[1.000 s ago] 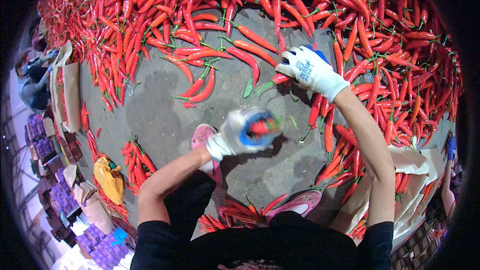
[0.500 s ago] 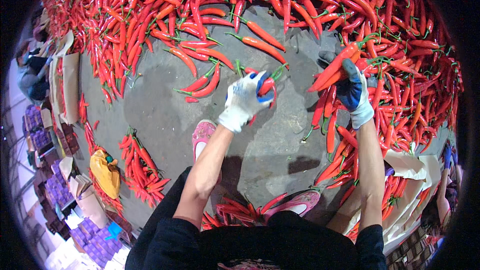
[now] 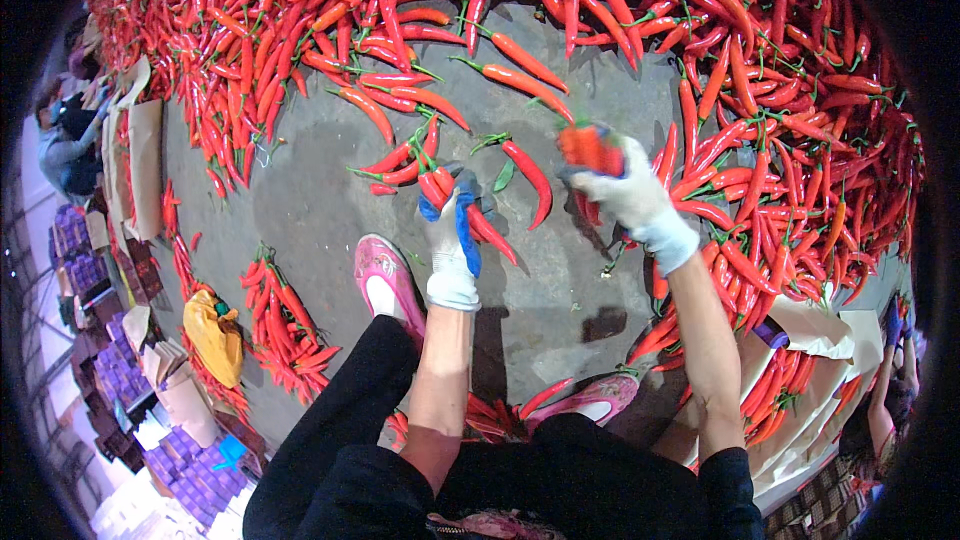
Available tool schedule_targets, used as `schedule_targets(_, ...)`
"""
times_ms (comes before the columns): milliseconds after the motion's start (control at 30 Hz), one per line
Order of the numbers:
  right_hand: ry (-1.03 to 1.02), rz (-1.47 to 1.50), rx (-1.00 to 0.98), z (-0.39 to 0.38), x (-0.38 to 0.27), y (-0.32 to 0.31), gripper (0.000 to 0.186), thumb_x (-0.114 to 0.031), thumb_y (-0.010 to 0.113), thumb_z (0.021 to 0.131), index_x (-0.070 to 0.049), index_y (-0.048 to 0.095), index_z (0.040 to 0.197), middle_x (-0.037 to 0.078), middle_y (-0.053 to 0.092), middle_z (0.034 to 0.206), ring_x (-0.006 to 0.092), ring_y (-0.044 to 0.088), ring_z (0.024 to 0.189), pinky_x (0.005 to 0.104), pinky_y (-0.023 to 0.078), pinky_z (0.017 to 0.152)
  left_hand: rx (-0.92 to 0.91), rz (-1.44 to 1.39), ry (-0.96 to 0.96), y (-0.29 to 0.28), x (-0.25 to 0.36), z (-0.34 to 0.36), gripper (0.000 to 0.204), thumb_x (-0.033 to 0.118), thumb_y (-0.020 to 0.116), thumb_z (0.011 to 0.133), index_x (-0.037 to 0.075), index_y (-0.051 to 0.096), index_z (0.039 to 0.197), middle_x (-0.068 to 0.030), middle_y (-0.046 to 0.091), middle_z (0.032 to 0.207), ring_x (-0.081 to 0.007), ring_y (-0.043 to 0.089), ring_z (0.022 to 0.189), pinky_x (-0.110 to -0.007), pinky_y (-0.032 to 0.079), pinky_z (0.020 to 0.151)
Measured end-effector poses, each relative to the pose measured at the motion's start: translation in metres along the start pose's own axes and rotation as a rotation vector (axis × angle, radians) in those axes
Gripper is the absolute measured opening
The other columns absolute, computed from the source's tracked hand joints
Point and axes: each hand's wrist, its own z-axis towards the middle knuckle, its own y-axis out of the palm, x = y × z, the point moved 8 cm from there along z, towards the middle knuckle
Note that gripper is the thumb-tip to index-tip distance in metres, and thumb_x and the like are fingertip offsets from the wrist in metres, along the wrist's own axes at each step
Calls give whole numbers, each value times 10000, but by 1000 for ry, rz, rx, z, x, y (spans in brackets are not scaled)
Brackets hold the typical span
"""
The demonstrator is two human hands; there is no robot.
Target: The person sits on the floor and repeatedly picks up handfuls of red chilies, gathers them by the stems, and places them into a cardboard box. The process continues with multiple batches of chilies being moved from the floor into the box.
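Note:
My left hand [image 3: 450, 245], in a white glove with blue palm and fingers, is closed round a few red chili peppers [image 3: 435, 183], stems pointing away from me. One pepper sticks out to the right below its fingers. My right hand [image 3: 635, 198], gloved alike and smeared by motion, grips a bunch of red chili peppers [image 3: 592, 150] over the grey floor. Between the hands lies a single curved chili pepper [image 3: 528, 180] beside a green leaf [image 3: 503, 176]. A few loose peppers [image 3: 385, 172] rest just beyond my left hand.
A broad heap of chili peppers [image 3: 350, 0] spreads across the far side and down the right [image 3: 770, 180]. At left are a small pepper pile [image 3: 275, 315] and a yellow bag [image 3: 212, 335]. A paper-lined container of peppers [image 3: 785, 380] stands at near right. Other people work at both edges.
My right hand has swung left from the right-hand heap with its peppers. My left hand has come nearer and left; a single pepper now shows on the floor where it was.

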Motion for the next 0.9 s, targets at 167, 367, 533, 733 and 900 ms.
schedule_targets(167,55,-1118,-15,20,-13,58,532,-297,735,699,-55,531,1128,172,592,1078,332,591,1006,440,487,818,130,212,9,-19,-5,1,150,-28,610,822,28,611,961,-35,628,822,-137,603,638,-269,495,556)
schedule_targets(367,-36,-1202,-43,20,-1,75,557,-299,741,690,-66,526,1147,155,597,1042,323,606,968,435,493,799,57,124,-107,-5,-30,-23,59,-4,585,848,27,614,889,-33,616,732,-139,598,614,-293,495,503)
schedule_targets(533,60,-644,-56,17,2,55,553,-320,713,658,-44,605,1125,219,634,1039,357,605,999,420,476,874,-147,127,-187,19,-44,-32,97,142,588,910,102,604,997,7,601,825,-98,577,668,-272,492,565)
schedule_targets(733,123,-500,-29,36,0,18,583,-403,713,667,-30,600,1100,249,611,1059,376,587,1027,408,469,881,-186,5,-159,57,-19,-7,100,212,646,883,127,594,875,32,572,701,-64,523,573,-217,401,492)
schedule_targets(900,-165,-598,319,85,-52,4,479,-338,677,721,-70,615,1113,207,660,919,345,641,871,417,490,767,-91,-163,-115,91,-2,44,77,164,616,895,101,590,860,20,564,659,-81,512,510,-242,388,450)
